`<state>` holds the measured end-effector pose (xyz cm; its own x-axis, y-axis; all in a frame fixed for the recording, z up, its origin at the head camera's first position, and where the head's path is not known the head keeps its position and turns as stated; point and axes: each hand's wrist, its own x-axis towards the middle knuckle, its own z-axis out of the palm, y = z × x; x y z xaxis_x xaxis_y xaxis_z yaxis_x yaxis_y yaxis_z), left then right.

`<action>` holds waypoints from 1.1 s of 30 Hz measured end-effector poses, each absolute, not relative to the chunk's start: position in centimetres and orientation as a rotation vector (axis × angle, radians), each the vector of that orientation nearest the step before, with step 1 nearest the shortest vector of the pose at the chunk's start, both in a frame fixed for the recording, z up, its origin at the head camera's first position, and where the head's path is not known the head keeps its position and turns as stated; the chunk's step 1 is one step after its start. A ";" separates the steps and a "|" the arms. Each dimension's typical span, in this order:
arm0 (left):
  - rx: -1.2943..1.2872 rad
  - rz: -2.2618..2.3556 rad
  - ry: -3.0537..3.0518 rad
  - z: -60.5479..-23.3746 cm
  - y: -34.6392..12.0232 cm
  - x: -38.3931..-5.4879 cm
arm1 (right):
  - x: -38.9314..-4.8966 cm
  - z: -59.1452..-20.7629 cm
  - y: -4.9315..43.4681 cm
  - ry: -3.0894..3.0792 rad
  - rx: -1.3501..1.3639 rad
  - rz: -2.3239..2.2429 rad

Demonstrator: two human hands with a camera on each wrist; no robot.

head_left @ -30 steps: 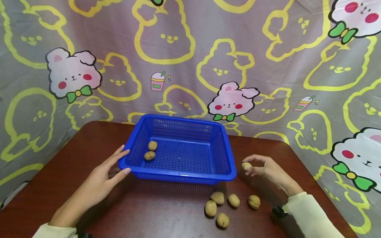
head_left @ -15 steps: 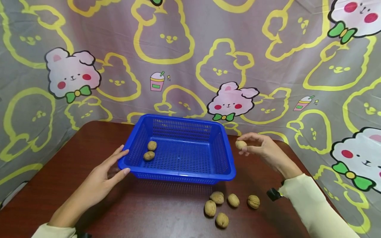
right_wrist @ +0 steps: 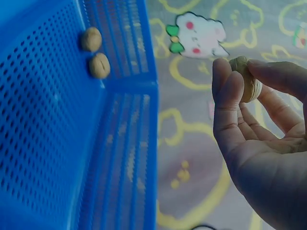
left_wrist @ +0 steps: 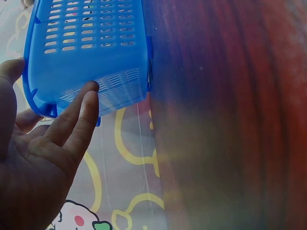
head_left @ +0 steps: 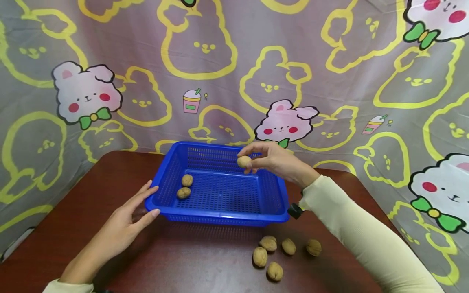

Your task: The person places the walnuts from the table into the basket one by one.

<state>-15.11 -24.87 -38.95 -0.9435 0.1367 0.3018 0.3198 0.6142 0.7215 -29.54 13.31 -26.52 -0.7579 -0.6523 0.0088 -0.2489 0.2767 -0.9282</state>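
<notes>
My right hand (head_left: 280, 162) pinches a walnut (head_left: 243, 161) between thumb and fingertips, above the back right part of a blue plastic basket (head_left: 220, 215). The right wrist view shows this held walnut (right_wrist: 252, 88) above the level of the rim. Two walnuts (head_left: 187, 180) lie on the basket floor at the left. My left hand (head_left: 115, 224) rests at the basket's front left corner, thumb and fingers touching it from either side. Its fingers look fairly straight against the outer wall in the left wrist view, where the basket (left_wrist: 86, 62) hides part of them.
Several loose walnuts (head_left: 260, 257) lie on the brown table (head_left: 205, 264) in front of the basket, toward its right. A patterned curtain (head_left: 227, 53) hangs behind the table and along its sides.
My right hand has risen from the table right of the basket and moved left with the walnut, over the basket. The left hand and basket have stayed in place.
</notes>
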 end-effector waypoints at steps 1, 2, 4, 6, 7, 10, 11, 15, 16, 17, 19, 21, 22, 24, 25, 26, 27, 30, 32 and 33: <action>-0.377 -1.235 -2.619 -38.9 -24.9 -15.1 | -29.7 -26.7 12.6 2.154 -0.826 -1.479; -0.377 -1.233 -2.618 -38.9 -24.9 -15.1 | -29.9 -26.9 11.9 2.135 -0.829 -1.477; -0.376 -1.228 -2.619 -39.0 -24.9 -15.1 | -30.4 -27.3 10.7 2.103 -0.828 -1.470; -0.372 -1.228 -2.616 -39.0 -24.9 -15.1 | -30.9 -27.8 9.6 2.083 -0.828 -1.456; -0.372 -1.228 -2.617 -39.0 -24.9 -15.1 | -31.2 -28.0 9.1 2.076 -0.828 -1.448; -0.370 -1.239 -2.618 -39.1 -24.9 -15.0 | -32.0 -28.8 7.9 2.059 -0.831 -1.418; -0.371 -1.242 -2.619 -39.1 -24.9 -15.0 | -32.3 -29.1 7.5 2.049 -0.833 -1.410; -0.374 -1.242 -2.619 -39.1 -24.9 -15.0 | -33.2 -30.4 6.2 2.027 -0.802 -1.374; -0.376 -1.239 -2.621 -39.1 -25.0 -15.1 | -33.4 -30.8 6.0 2.019 -0.788 -1.368; -0.375 -1.238 -2.621 -39.0 -24.9 -15.1 | -33.6 -31.2 5.6 2.017 -0.775 -1.361; -0.374 -1.231 -2.623 -39.0 -24.9 -15.0 | -34.0 -32.0 5.0 2.019 -0.750 -1.340; -0.376 -1.221 -2.628 -39.0 -25.0 -15.0 | -34.1 -32.8 4.2 2.018 -0.739 -1.310; -0.377 -1.223 -2.628 -39.0 -25.0 -15.0 | -34.2 -33.3 3.8 2.015 -0.733 -1.293; -0.378 -1.226 -2.625 -39.0 -24.9 -14.9 | -34.1 -34.2 3.1 2.014 -0.725 -1.244; -0.377 -1.232 -2.623 -39.0 -24.9 -14.9 | -34.1 -34.7 2.7 2.009 -0.720 -1.222; -0.376 -1.236 -2.622 -38.9 -24.9 -14.9 | -34.0 -35.2 2.4 2.008 -0.718 -1.197; -0.374 -1.240 -2.624 -38.9 -24.9 -14.9 | -33.9 -35.7 2.1 2.011 -0.717 -1.175; -0.372 -1.237 -2.623 -38.9 -24.9 -14.9 | -33.9 -36.6 1.4 2.031 -0.715 -1.130; -0.372 -1.227 -2.622 -38.8 -24.9 -14.9 | -33.9 -36.8 1.1 2.054 -0.726 -1.108; -0.372 -1.224 -2.620 -38.8 -24.9 -14.9 | -33.9 -36.9 1.0 2.064 -0.730 -1.100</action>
